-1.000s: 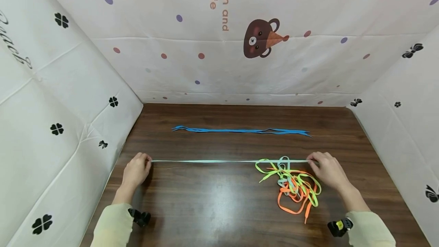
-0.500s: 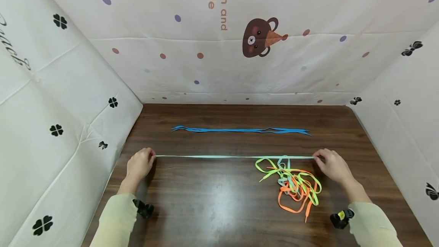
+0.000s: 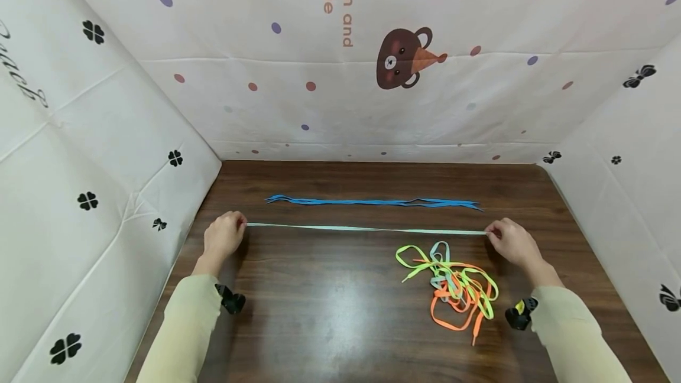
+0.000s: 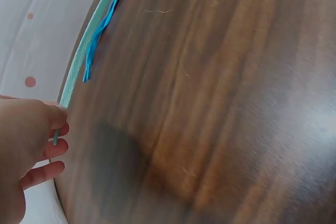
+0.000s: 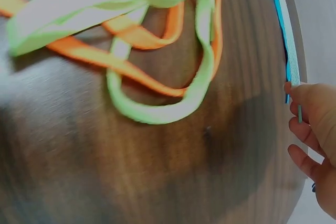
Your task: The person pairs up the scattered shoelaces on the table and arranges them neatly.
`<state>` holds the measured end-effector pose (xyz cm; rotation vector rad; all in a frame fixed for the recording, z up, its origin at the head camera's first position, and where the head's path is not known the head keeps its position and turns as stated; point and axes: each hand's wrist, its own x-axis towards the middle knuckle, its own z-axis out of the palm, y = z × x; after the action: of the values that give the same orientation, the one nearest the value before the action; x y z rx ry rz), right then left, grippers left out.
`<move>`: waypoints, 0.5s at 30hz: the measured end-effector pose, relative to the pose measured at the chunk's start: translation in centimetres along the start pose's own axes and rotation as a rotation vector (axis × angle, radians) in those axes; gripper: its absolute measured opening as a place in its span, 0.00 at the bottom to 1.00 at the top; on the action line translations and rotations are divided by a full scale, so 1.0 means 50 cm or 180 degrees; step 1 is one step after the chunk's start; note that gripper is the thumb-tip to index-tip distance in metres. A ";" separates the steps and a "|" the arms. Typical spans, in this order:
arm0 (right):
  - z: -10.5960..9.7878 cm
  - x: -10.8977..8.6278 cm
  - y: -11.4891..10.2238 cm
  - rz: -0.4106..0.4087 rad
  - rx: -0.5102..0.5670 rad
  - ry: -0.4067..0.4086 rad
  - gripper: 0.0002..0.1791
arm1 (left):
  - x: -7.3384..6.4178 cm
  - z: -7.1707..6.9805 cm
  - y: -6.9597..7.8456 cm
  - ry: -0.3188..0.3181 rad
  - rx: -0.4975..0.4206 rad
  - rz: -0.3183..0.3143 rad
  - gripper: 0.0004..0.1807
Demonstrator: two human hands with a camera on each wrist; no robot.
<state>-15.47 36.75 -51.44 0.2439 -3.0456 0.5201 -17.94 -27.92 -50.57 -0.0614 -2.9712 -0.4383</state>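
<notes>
A pale mint-green shoelace (image 3: 346, 228) is stretched taut and nearly straight between my two hands. My left hand (image 3: 223, 235) pinches one end between thumb and fingertips; in the left wrist view the lace's tip (image 4: 55, 137) pokes out below the pinch. On the other side my right hand (image 3: 513, 242) pinches the opposite end, whose tip (image 5: 300, 114) shows under the thumb in the right wrist view. Behind the stretched lace, several blue shoelaces (image 3: 367, 202) lie side by side along the far part of the table.
A tangle of yellow-green (image 3: 486, 306), orange (image 3: 449, 327) and pale blue (image 3: 438, 250) shoelaces lies on the dark wood table (image 3: 298, 312), in front of the stretched lace and left of my right hand. White printed cloth walls (image 3: 266, 105) border the back and both sides.
Both hands have moved away from me toward the blue shoelaces, carrying the taut mint lace with them. It no longer overlaps the tangle in the head view. The tangle and blue laces stayed put.
</notes>
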 end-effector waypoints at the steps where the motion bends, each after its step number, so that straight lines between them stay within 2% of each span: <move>1: -0.002 0.005 0.001 0.0021 0.0001 -0.0033 0.05 | 0.005 -0.001 0.002 -0.0022 -0.0003 -0.0012 0.03; 8: -0.008 0.032 0.000 0.0016 -0.0072 -0.0106 0.06 | 0.035 -0.003 0.013 -0.0181 0.0031 -0.0133 0.04; 15: -0.012 0.055 -0.012 0.0153 -0.0177 -0.0139 0.05 | 0.057 0.008 0.019 -0.0201 0.0032 -0.0232 0.06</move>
<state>-18.10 36.01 -50.50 0.1828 -3.1098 0.4378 -20.75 -26.84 -50.27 0.0349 -3.0453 -0.4379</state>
